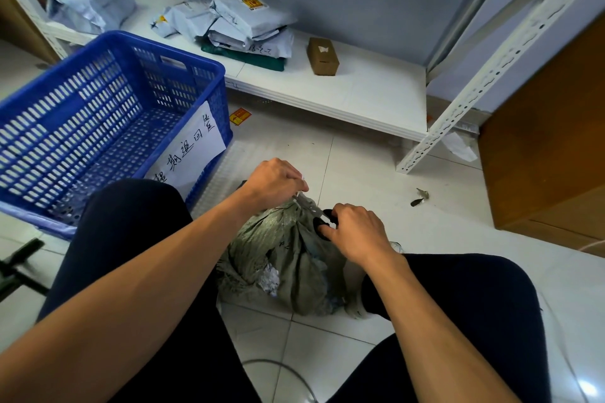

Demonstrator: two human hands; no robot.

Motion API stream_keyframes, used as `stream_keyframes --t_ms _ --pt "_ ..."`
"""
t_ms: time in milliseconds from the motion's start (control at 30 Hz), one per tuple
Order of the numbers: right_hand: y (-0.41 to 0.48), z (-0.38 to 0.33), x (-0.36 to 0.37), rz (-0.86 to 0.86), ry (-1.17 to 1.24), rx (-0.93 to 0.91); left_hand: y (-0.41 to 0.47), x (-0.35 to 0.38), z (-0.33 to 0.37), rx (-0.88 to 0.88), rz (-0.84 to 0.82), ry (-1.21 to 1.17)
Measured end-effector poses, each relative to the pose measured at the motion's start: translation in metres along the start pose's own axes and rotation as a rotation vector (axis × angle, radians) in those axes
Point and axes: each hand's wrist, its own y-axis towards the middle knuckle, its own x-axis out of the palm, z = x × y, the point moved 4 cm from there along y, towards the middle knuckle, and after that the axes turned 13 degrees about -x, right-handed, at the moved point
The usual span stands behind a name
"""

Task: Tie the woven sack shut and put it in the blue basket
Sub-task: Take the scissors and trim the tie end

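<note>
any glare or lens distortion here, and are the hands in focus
Head view: wide-angle bend bows the shelf post and basket rim; glare spot on the floor at lower right; left hand, right hand and tie look sharp; light is soft, shadows faint.

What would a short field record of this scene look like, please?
sack: on floor between the knees, neck bunched
left hand: grips white strip at sack's neck
right hand: holds dark object beside strip
basket: left of sack, sack not inside
shelf: parcels, brown box
</note>
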Motion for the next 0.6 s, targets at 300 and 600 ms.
stream_keyframes --t_ms 300,600 --pt "0.003 -0.005 0.007 -0.041 -0.023 -0.011 0.008 0.004 -0.011 -0.059 0.037 0.057" --pt "0.004 -0.007 0.012 -0.080 -0.045 0.000 0.009 -0.004 -0.015 -0.069 0.148 0.141"
